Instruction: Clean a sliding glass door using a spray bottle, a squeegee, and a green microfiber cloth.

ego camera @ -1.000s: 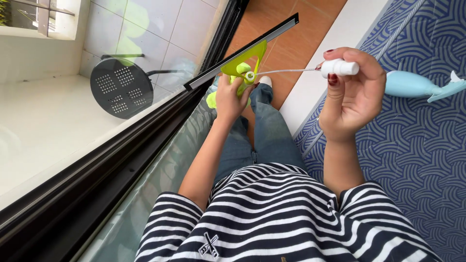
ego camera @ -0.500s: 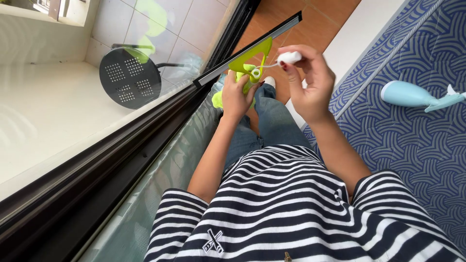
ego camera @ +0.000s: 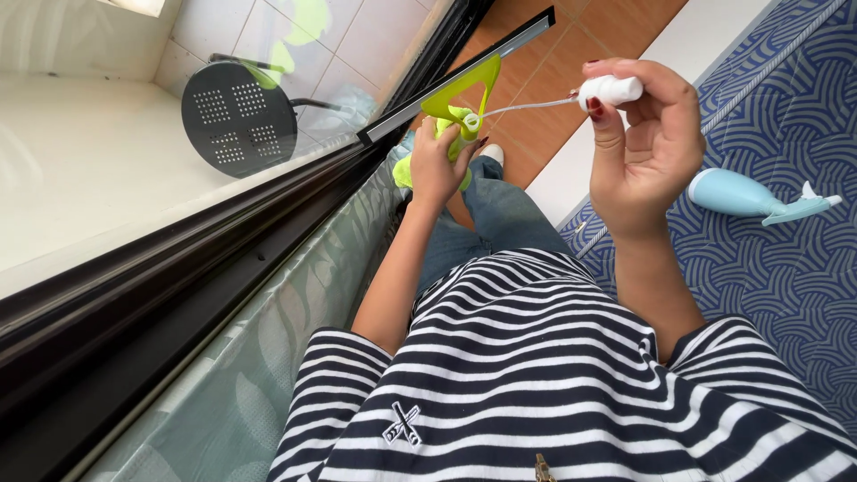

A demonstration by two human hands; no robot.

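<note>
Now drawn away from the green squeegee (ego camera: 460, 98), the right hand (ego camera: 643, 143) pinches a white cap (ego camera: 610, 90), its thin tube stretched taut. Left hand (ego camera: 437, 165) fingers grip the handle beside the window (ego camera: 134, 170).

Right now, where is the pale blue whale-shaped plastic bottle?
In the head view the pale blue whale-shaped plastic bottle lies at the right on the blue wave-patterned rug, just right of the right hand, untouched.
</note>
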